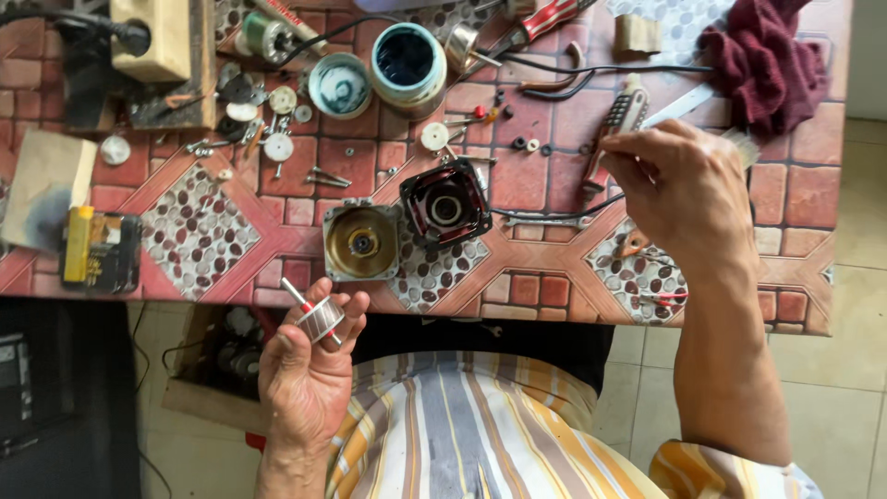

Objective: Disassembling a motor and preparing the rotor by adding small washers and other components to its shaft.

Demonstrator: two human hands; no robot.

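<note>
— Left hand [305, 370] grips what?
— A small motor rotor [319, 317], pinched in its fingertips just below the bench [785, 194] edge.
— Right hand [679, 189]?
— Fingers closed on a small brush [744, 146], over the bench, well apart from the rotor.

- Single head view, looking straight down from above the person's lap
- Faces the brick-patterned table [554, 286], its near edge crossing mid-frame
- Close enough to show both hands, floor tiles at right
</note>
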